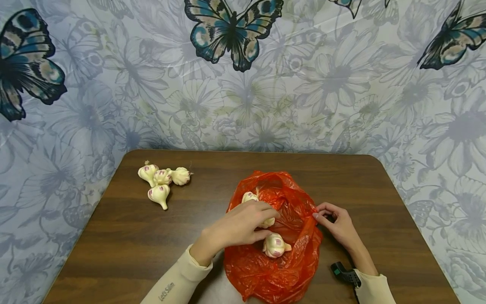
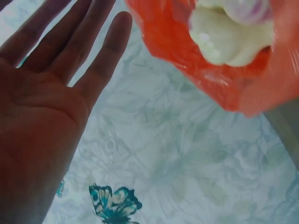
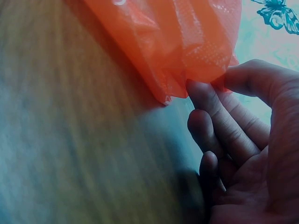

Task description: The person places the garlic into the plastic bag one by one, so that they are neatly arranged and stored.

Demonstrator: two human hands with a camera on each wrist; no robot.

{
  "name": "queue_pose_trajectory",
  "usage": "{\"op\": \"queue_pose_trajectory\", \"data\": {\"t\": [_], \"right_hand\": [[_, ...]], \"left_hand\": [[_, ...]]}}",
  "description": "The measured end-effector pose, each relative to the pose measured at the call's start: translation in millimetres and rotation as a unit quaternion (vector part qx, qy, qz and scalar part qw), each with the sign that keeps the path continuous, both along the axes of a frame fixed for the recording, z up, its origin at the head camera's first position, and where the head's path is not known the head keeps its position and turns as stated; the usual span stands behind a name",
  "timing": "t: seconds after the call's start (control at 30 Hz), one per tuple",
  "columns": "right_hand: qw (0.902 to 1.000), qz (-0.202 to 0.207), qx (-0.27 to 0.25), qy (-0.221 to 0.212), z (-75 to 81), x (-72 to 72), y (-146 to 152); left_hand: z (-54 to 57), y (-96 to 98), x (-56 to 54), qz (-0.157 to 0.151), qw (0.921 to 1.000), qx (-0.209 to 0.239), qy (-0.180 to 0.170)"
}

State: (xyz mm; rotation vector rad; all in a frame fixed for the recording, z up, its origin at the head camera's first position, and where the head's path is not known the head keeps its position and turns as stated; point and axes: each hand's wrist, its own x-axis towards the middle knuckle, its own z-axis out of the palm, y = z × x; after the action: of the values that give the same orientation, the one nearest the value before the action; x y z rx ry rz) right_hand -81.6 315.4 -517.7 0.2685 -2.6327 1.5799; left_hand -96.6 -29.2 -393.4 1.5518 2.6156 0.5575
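A red plastic bag [image 1: 292, 274] lies spread with its mouth open on the table. My left hand [image 1: 243, 223] reaches over it, palm down, with fingers extended in the left wrist view. A garlic bulb [image 1: 276, 245] lies on the bag just below the left thumb, and another [image 1: 268, 223] shows partly between thumb and fingers. Behind the knuckles, a further bulb [image 1: 249, 196] is partly covered by the hand. My right hand [image 1: 338, 223] pinches the bag's right edge between thumb and fingertips; the right wrist view shows the plastic [image 3: 201, 60] bunched there.
Several garlic bulbs [image 1: 161, 177] sit together at the table's back left. The brown wooden table [image 1: 205, 169] ends at a wall covering [image 1: 243, 109] with flowers and butterflies. A black device [image 1: 345, 274] is strapped on the right wrist.
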Motion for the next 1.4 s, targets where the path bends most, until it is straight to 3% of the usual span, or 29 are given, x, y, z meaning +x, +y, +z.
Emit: {"op": "queue_pose_trajectory", "data": {"t": [0.4,0.6,1.4], "right_hand": [[0.9995,0.016,-0.022,0.015,-3.1,0.1,-1.3],[0.9996,0.012,-0.023,0.008,-6.0,1.0,-1.2],[0.9996,0.011,-0.025,0.010,-3.1,-0.1,-2.7]], "left_hand": [[7.7,-32.6,-10.1,0.057,0.9968,0.053,-0.016],[5.6,-49.6,-17.3,0.083,0.9930,0.083,-0.004],[11.1,-95.6,-34.5,0.161,0.9791,0.118,0.039]]}}
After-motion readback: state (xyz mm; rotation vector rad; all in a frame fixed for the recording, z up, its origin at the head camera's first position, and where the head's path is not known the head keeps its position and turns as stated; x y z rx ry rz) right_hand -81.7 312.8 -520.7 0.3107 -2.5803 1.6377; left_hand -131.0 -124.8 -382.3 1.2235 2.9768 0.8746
